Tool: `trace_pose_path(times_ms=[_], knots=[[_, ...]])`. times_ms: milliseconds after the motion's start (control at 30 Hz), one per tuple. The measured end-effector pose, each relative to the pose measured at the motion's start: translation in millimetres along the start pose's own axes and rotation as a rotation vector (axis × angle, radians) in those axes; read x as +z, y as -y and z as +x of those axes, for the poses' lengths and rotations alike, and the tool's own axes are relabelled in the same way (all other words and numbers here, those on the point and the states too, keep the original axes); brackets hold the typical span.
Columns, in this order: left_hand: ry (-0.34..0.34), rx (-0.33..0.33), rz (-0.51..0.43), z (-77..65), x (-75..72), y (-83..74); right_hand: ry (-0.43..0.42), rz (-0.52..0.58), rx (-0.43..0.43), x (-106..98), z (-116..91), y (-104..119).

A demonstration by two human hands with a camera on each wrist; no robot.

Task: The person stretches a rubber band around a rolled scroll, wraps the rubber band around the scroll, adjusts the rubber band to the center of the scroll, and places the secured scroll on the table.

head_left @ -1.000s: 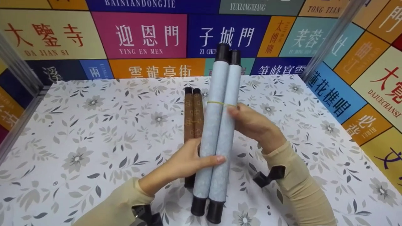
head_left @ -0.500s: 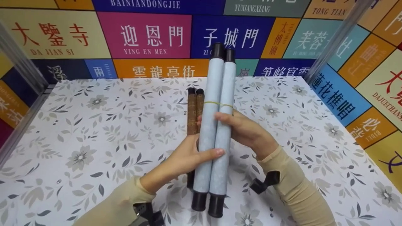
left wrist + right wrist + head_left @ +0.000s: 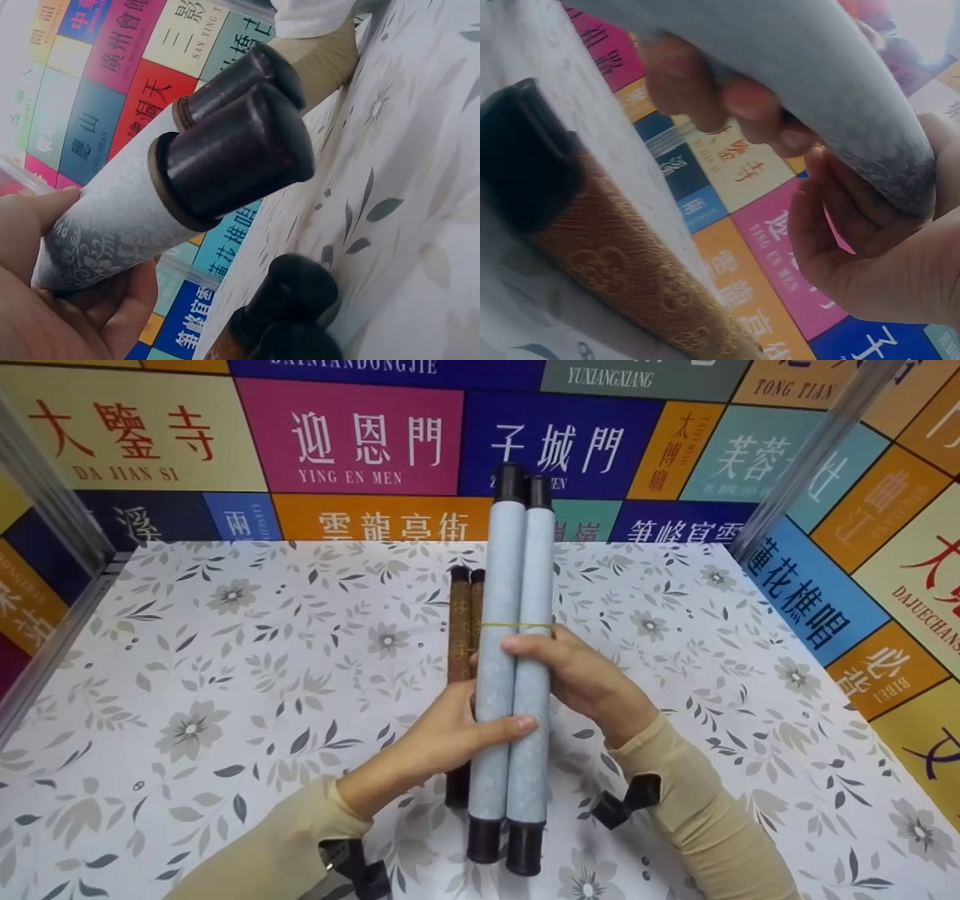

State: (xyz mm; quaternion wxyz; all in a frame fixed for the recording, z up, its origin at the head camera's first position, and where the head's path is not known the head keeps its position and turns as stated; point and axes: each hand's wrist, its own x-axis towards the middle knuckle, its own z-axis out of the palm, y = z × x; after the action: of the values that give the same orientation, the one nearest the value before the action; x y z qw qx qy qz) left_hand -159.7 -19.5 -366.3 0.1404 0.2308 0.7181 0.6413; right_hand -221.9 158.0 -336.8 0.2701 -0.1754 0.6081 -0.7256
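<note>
Two pale blue patterned hanging scrolls (image 3: pixel 502 562), rolled up with dark end knobs, stand side by side above the table, tilted away from me. A thin yellow rubber band (image 3: pixel 499 625) goes across both near mid-length. My left hand (image 3: pixel 442 731) grips the lower half, its thumb lying across the front of both rolls. Just below the band, my right hand (image 3: pixel 592 679) holds them from the right, thumb on the front. In the right wrist view, fingers of both hands curl behind the scrolls. Behind them on the table lies a pair of brown patterned scrolls (image 3: pixel 459 637), partly hidden.
A white cloth with grey flowers covers the table (image 3: pixel 300 622). Colourful panels with lettering (image 3: pixel 349 442) rise along the back and right edges. Metal posts (image 3: pixel 810 457) stand at the corners. Each sleeve carries a black wrist mount (image 3: pixel 630 799).
The blue scrolls have shifted slightly left and stand straighter. My right hand has come further round them, its thumb now on the front. The band sits lower along the rolls.
</note>
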Motion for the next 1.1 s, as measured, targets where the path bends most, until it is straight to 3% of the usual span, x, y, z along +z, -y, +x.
trace_pose_path(times_ms=[167,267,400,700,867,1100], knots=[[-0.004,0.018,0.001,1.3,-2.9,-3.4,0.102,-0.011,-0.055,-4,-2,4],[0.015,0.008,-0.001,-0.5,-3.0,-7.7,0.054,0.054,-0.146,-10,-3,12],[0.049,-0.001,0.023,-2.9,-2.7,-11.0,-0.076,0.087,-0.228,-15,-6,18],[-0.024,0.019,0.015,-1.0,-3.6,-8.6,0.022,-0.078,-0.072,-9,-9,11],[-0.002,0.026,0.027,-0.9,-3.0,-8.4,0.055,-0.140,-0.056,-11,-12,13],[0.040,0.006,-0.021,-3.3,-3.4,-10.2,0.062,-0.380,-0.047,-15,-20,23]])
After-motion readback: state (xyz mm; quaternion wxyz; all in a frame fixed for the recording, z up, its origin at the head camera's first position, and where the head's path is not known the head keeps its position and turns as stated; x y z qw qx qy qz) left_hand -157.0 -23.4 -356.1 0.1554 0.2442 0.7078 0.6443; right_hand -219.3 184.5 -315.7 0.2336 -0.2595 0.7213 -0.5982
